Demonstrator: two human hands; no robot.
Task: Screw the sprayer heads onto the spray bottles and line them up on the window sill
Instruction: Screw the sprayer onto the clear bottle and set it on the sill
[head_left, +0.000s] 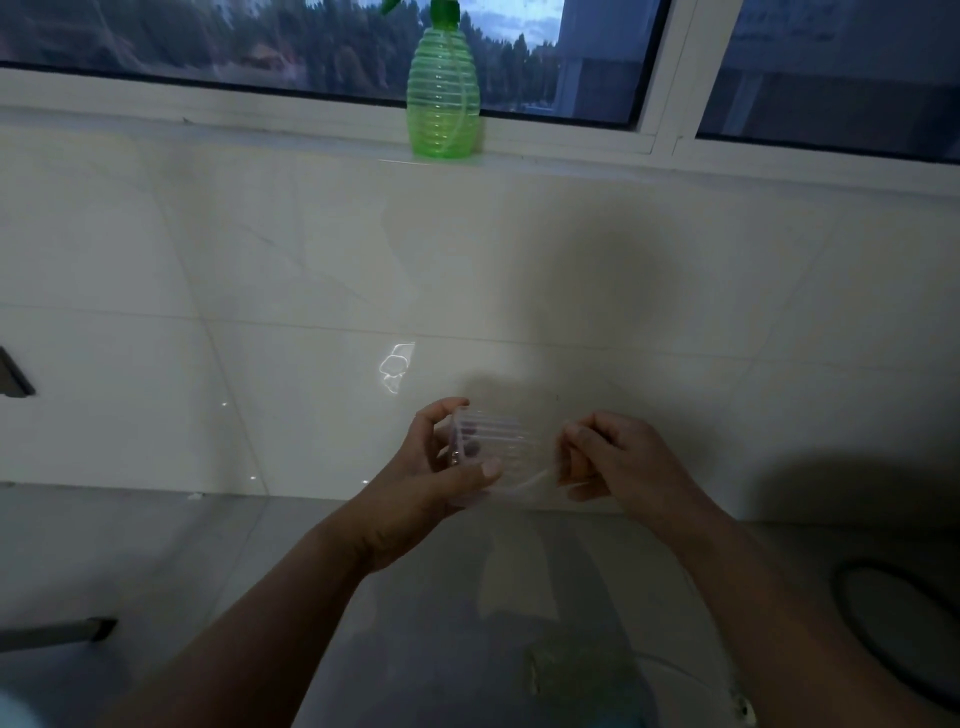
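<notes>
Presently I note one green spray bottle (443, 96) already standing upright on the window sill (571, 169), its green sprayer head (441, 10) fitted and partly cut off by the top edge of the view. I judge that unit complete.

Below it, held in front of the wall, is a clear ribbed spray bottle (491, 452), lying roughly on its side. My left hand (441, 467) is wrapped around its base end, thumb across the near face and fingers curled behind, so the grip is closed on the bottle. The sideways hold, I judge, presents the neck toward my right hand (613, 457). That hand is curled at the neck end with fingertips pinched together; a thin clear dip tube (524, 480) runs from it into the bottle. Whether the right hand grips a clear sprayer head or only the tube, I cannot tell: the material is transparent and the light is poor. I judge the step in hand to be feeding the tube in ahead of threading the head.

Surface and room: the wall (260, 260) is glossy pale tile with a bright reflection on it, meeting a pale floor (208, 545). The window (260, 36) shows trees and a dusk sky. A dark round object (893, 623) sits at lower right, unidentified.
</notes>
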